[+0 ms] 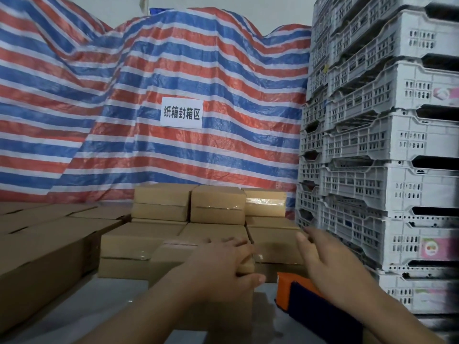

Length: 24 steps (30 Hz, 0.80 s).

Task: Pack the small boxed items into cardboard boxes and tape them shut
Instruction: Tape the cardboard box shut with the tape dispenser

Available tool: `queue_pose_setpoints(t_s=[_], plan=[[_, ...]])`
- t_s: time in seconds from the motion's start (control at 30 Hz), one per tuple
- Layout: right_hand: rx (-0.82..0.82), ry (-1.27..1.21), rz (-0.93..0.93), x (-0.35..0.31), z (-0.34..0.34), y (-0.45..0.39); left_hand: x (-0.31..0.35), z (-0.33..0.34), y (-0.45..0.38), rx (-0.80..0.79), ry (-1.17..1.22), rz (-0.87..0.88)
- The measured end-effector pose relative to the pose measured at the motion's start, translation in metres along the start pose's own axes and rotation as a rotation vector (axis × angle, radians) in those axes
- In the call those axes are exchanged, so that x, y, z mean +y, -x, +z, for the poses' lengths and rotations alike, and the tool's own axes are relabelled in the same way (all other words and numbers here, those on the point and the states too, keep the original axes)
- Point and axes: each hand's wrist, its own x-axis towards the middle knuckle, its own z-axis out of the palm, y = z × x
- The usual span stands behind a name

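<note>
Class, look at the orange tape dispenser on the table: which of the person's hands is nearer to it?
Right. The right hand hovers just above the orange tape dispenser, while the left hand rests on a cardboard box to its left.

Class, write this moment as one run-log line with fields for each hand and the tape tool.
left hand: rests on taped cardboard box | right hand: open, holds nothing | tape dispenser: on table, untouched

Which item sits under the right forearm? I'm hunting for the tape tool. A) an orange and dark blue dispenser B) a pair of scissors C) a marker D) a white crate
A: an orange and dark blue dispenser lies on the table just below the right hand, right of the box the left hand presses.
</note>
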Motion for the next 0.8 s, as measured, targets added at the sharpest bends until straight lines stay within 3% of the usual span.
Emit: queue_pose_setpoints(t_s=[0.07, 0.17, 0.3, 0.6, 0.7, 0.8], plan=[[-0.004, -0.308, 0.023, -0.026, 0.0, -0.019, -0.001, 0.001, 0.0, 0.007, -0.012, -0.005], [-0.163, -0.666, 0.173, -0.064, 0.014, -0.049, 0.0, 0.0, 0.0, 0.019, -0.012, -0.005], [-0.213, -1.034, 0.318, -0.092, 0.045, -0.063, 0.003, -0.003, 0.004, 0.028, -0.002, -0.007], [-0.25, -1.166, 0.481, -0.061, 0.099, -0.03, -0.004, -0.001, -0.001, 0.035, 0.168, -0.051], [-0.22, -1.167, 0.468, -0.06, 0.097, -0.026, -0.007, -0.001, 0.002, 0.12, 0.372, -0.029], [-0.369, -1.153, 0.602, -0.053, 0.101, -0.017, -0.018, -0.012, 0.017, 0.297, 0.637, -0.057]])
